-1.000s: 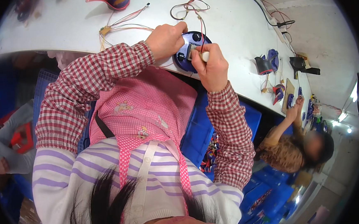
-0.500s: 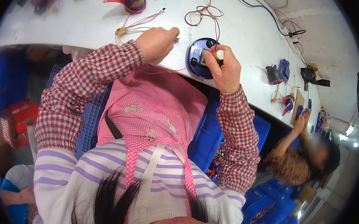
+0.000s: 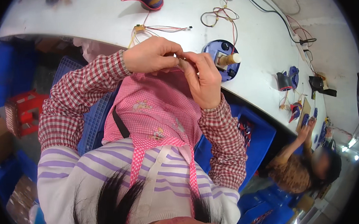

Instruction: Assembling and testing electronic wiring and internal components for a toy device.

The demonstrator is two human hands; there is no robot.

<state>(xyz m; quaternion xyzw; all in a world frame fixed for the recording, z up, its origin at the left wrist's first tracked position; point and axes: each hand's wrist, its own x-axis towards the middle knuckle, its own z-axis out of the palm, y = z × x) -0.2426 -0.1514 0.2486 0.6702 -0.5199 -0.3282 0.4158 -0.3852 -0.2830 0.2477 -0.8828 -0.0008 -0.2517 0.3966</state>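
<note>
Close together at the table's near edge, my left hand [image 3: 153,55] and my right hand [image 3: 204,77] meet fingertip to fingertip. Both are closed in a pinch around something small that the fingers mostly hide. A bit of thin reddish wire shows below them. Just right of my right hand lies a round purple-blue plastic base [image 3: 236,72] with black knobs. A tan cylinder with a white end [image 3: 229,59] stands out from its middle. Beyond my left hand, a bundle of thin wires [image 3: 166,28] with a small tan piece [image 3: 140,27] lies on the table.
A red-and-purple plastic part [image 3: 153,2] stands at the far side of the white table [image 3: 100,24]. Coiled wires [image 3: 223,17] lie beyond the base. More plastic parts [image 3: 285,81] sit to the right, near a co-worker [image 3: 294,166]. Below the table is a blue bin [image 3: 257,142].
My right hand has let go of the tan cylinder on the round base and moved left to meet my left hand. The view has shifted slightly.
</note>
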